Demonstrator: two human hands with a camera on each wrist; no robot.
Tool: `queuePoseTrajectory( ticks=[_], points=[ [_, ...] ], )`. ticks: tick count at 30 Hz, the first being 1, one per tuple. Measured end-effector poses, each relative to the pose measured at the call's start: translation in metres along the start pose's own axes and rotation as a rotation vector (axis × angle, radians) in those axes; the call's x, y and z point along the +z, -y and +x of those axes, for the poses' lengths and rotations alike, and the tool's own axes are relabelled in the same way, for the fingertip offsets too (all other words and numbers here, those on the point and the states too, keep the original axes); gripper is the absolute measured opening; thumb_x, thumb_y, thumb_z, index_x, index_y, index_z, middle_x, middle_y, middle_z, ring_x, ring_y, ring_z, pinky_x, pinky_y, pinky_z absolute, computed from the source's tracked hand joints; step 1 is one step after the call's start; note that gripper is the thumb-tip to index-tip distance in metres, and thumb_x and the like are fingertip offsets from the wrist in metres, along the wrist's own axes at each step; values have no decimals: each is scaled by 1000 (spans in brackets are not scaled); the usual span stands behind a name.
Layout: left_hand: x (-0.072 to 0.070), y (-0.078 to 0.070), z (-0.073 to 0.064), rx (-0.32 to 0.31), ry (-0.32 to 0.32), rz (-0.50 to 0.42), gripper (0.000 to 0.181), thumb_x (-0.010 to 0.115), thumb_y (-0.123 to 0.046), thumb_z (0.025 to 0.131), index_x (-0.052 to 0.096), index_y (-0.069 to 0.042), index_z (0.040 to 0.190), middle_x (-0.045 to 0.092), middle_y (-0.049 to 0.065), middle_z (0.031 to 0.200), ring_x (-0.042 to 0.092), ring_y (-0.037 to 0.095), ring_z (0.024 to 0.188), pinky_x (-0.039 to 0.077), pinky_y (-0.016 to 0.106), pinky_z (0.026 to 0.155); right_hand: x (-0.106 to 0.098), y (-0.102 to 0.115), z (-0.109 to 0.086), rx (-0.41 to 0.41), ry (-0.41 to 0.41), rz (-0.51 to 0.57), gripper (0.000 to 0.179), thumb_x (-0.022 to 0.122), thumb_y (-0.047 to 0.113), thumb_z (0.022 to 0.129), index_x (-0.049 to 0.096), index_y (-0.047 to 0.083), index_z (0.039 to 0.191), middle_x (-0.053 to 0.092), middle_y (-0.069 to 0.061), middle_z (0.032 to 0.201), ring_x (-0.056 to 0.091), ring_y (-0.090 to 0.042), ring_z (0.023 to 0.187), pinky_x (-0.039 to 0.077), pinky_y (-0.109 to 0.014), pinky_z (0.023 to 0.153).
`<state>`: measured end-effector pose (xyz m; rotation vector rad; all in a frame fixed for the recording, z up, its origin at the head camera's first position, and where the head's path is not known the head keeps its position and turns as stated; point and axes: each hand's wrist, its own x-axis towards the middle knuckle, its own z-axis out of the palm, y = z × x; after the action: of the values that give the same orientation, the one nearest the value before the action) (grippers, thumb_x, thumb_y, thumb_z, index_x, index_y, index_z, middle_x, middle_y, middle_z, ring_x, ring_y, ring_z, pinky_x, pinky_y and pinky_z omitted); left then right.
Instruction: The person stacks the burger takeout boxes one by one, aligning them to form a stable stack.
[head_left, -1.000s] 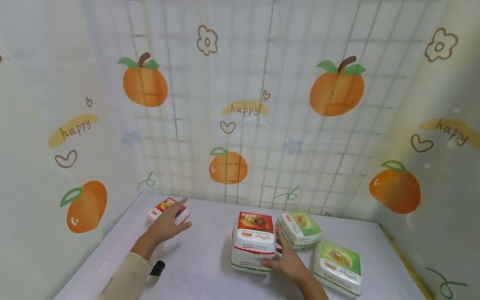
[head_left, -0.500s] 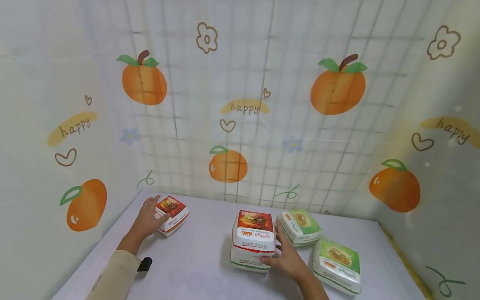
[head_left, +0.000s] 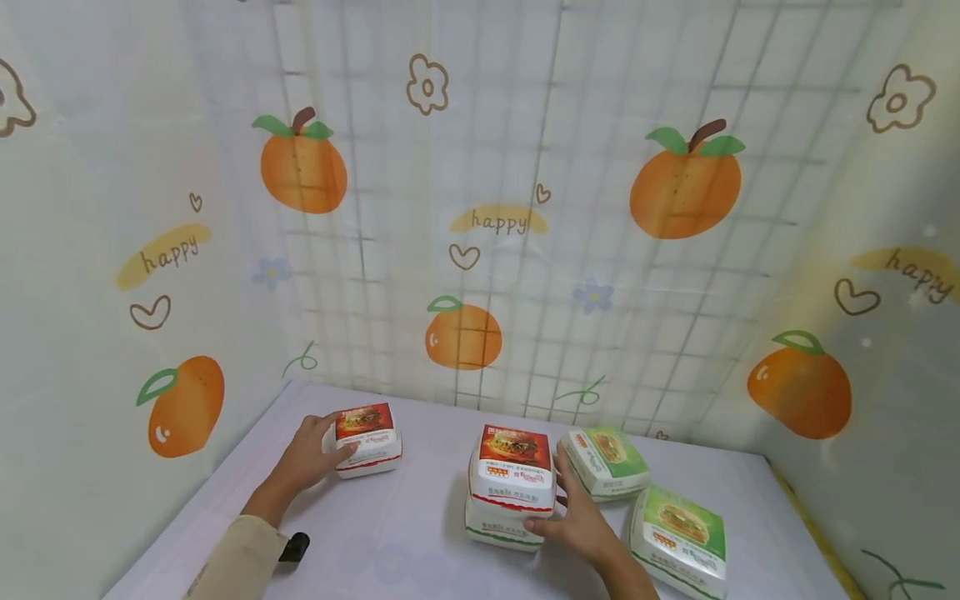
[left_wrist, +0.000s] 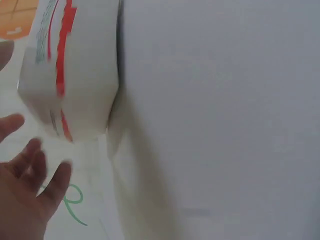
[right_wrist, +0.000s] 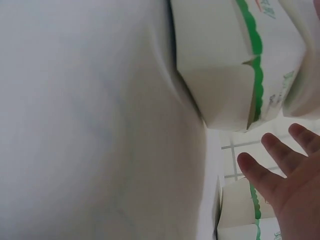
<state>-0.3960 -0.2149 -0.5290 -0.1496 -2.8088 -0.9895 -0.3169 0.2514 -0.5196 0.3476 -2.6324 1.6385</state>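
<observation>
A burger box with a red lid [head_left: 367,442] sits at the left of the table, its printed front towards me. My left hand [head_left: 306,454] is at its left side, thumb near the front face and fingers behind; in the left wrist view those fingers [left_wrist: 61,182] are spread and loosely bent beside the box. In the middle, another red-lidded box [head_left: 513,479] is stacked on a green-trimmed box [head_left: 501,527]. My right hand [head_left: 581,521] lies along the right side of this stack, thumb at the front, fingers extended [right_wrist: 260,177] in the right wrist view.
Two green-lidded burger boxes [head_left: 609,462] [head_left: 681,533] stand right of the stack, close to my right hand. A small black object [head_left: 295,547] shows by my left sleeve. Behind the table [head_left: 420,500] hangs a fruit-printed curtain [head_left: 390,333] over a wire grid.
My left hand has come from over the left red box to its left side. That box has turned to face me squarely and shifted right. The right hand and stack stay put.
</observation>
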Motion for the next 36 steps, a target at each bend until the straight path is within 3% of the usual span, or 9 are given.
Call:
queuePoseTrajectory(
  ticks=[4, 7, 12, 16, 21, 27, 33, 36],
  points=[
    [2, -1, 0, -8, -3, -4, 101, 71, -66, 74, 34, -11, 151, 31, 23, 142, 32, 44, 130, 35, 68, 96, 2, -2, -2, -4, 4, 22, 133, 93, 24, 62, 1, 32, 157, 17, -16, 159, 28, -41, 139, 30, -58, 106],
    [6, 2, 3, -34, 36, -15, 112, 75, -67, 68, 27, -13, 153, 22, 24, 149, 24, 46, 135, 30, 70, 99, 4, 0, -3, -12, 9, 24, 134, 93, 25, 61, -1, 31, 157, 16, -15, 159, 24, -40, 141, 29, -58, 107],
    [13, 4, 4, -89, 88, -50, 127, 83, -62, 61, 12, -16, 156, 7, 24, 154, 16, 49, 138, 27, 70, 100, 4, 5, -4, -46, 13, -21, 133, 92, 30, 63, -2, 35, 156, 16, -12, 160, 24, -38, 141, 30, -56, 107],
    [14, 3, 4, -96, 123, -94, 135, 87, -55, 62, -3, -19, 157, 2, 26, 154, 15, 53, 137, 25, 71, 100, 0, 9, -5, -72, 0, -41, 129, 91, 31, 65, -2, 37, 155, 18, -11, 159, 25, -38, 141, 31, -56, 107],
    [14, 3, 6, -94, 149, -123, 137, 89, -47, 64, -9, -19, 156, 6, 26, 154, 19, 50, 137, 24, 67, 105, -6, 13, -6, -82, 4, -59, 129, 91, 32, 66, -2, 35, 156, 18, -9, 159, 25, -38, 141, 31, -56, 106],
    [16, -1, 9, -98, 154, -126, 134, 91, -43, 62, -1, -17, 156, 20, 24, 149, 29, 43, 134, 26, 63, 106, -12, 13, -5, -90, 1, -61, 131, 91, 31, 65, -2, 29, 157, 18, -10, 160, 23, -36, 142, 31, -58, 106],
    [14, -11, 7, -114, 150, -140, 135, 92, -43, 60, 1, -16, 156, 19, 22, 150, 30, 41, 133, 28, 63, 105, -11, 13, -4, -88, -4, -64, 131, 91, 35, 65, -3, 34, 156, 15, -10, 160, 22, -34, 142, 31, -58, 106],
    [13, -17, 2, -93, 154, -151, 134, 92, -41, 60, 2, -14, 156, 19, 22, 151, 30, 41, 133, 27, 63, 106, -10, 13, -5, -87, -7, -76, 130, 90, 37, 65, -2, 33, 156, 15, -9, 160, 23, -34, 142, 32, -56, 106]
  ],
)
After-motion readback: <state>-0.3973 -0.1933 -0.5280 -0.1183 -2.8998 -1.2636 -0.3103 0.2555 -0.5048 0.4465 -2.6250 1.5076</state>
